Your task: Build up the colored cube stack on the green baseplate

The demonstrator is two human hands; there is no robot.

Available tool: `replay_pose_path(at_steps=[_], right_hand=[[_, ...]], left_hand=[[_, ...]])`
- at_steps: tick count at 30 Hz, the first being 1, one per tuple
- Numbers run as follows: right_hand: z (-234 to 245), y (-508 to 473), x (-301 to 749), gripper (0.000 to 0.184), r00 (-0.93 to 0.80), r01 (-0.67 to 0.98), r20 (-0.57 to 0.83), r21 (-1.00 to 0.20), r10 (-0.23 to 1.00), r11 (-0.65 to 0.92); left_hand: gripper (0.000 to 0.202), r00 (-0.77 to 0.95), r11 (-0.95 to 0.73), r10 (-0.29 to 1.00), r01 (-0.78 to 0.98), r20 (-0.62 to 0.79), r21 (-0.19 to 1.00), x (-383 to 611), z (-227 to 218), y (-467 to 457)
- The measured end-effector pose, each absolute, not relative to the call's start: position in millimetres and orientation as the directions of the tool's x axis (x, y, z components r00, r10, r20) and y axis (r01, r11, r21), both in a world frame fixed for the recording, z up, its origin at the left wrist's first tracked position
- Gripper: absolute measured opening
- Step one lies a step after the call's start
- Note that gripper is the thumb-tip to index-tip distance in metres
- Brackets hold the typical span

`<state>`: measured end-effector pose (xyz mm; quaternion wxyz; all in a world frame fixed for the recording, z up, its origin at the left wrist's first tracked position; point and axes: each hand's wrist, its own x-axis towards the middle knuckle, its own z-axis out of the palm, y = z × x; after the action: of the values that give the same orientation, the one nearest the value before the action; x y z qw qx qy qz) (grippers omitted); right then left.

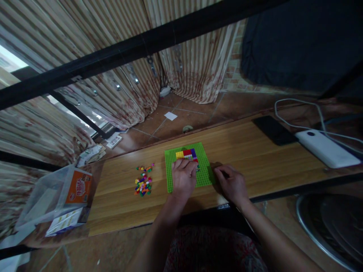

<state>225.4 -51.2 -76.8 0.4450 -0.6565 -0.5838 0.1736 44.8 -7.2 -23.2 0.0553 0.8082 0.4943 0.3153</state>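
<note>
A green studded baseplate (169, 166) lies on the wooden table, with a block of yellow, red, blue and white toy bricks (187, 152) built on it. My left hand (184, 175) is over the near side of these bricks, fingers curled down and closed; whatever is beneath the fingertips is hidden. Beside the plate's right edge rests my right hand (231, 183), its fingers curled in and closed. I cannot tell whether it touches the plate or pinches anything small. Left of the plate lies a loose pile of small coloured bricks (144, 185).
A black phone (275, 130) and a white power bank (327, 148) with a white cable lie at the table's right. A clear plastic bin (47, 196) stands off the left end. A dark metal bar (113, 56) crosses above the far side. A round metal-rimmed object (302, 223) sits lower right.
</note>
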Motion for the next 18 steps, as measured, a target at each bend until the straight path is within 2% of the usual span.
replay_pose_path(at_steps=[6, 10, 18], right_hand=[[-78.9, -51.1, 225.8, 0.033, 0.261, 0.623, 0.308, -0.778, 0.915, 0.084], [-78.0, -51.3, 226.0, 0.032, 0.257, 0.616, 0.312, -0.782, 0.915, 0.093], [-79.0, -51.0, 225.8, 0.03, 0.262, 0.619, 0.307, -0.781, 0.915, 0.086]], left_hand=[[0.017, 0.287, -0.5, 0.828, 0.767, 0.482, 0.402, 44.5, -27.2, -6.5], [0.01, 0.253, -0.473, 0.838, 0.779, 0.483, 0.412, 45.4, -28.3, -7.0], [0.026, 0.169, -0.411, 0.859, 0.789, 0.483, 0.456, 47.8, -29.6, -12.5]])
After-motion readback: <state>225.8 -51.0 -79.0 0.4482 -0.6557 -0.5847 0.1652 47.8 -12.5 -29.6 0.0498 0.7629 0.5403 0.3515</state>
